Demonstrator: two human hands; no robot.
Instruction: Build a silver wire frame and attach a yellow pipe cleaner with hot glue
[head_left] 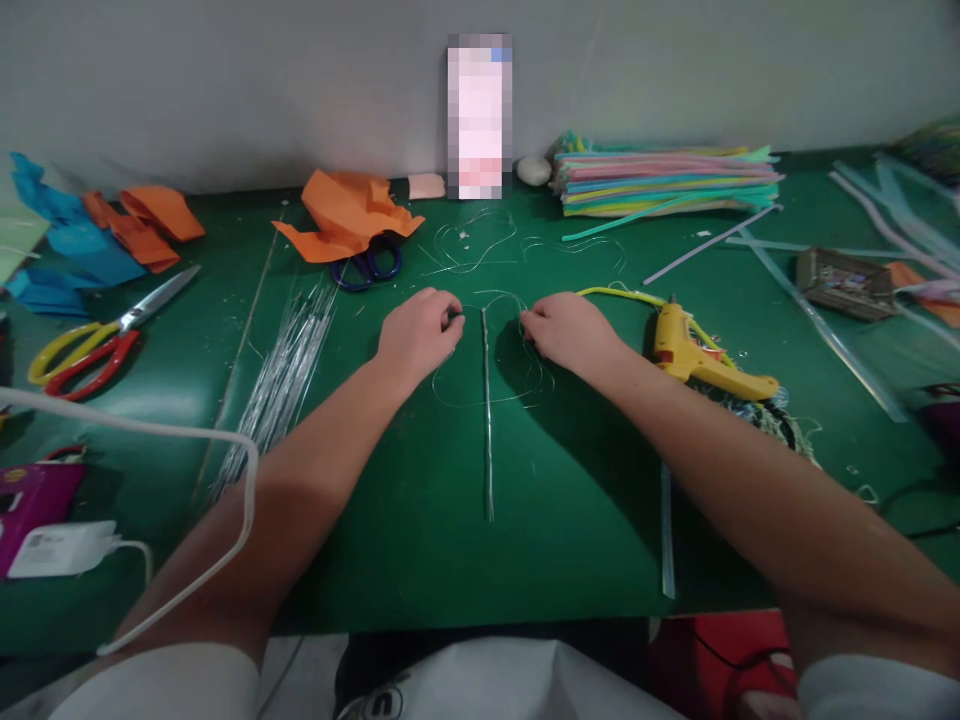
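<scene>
Between my hands a straight silvery bundle of twisted wire [488,420] lies on the green tabletop [420,560]. Thin wire loops [480,402] spread from its upper end to both sides. My left hand [420,335], fingers pinched together, grips the thin wire on the left of the bundle. On the other side my right hand [568,328] is closed in a pinch on the thin wire there. More loose curled wire [480,250] lies beyond my hands. Left of my left forearm is a sheaf of straight silvery wires [281,370].
Yellow-and-red scissors [97,345] and a white cable [251,470] lie left. Blue-handled scissors [367,268] sit under orange paper [352,215]. A yellow glue gun [705,355] is by my right forearm. Colourful pipe cleaners [667,180] and a phone [480,120] stand at the back.
</scene>
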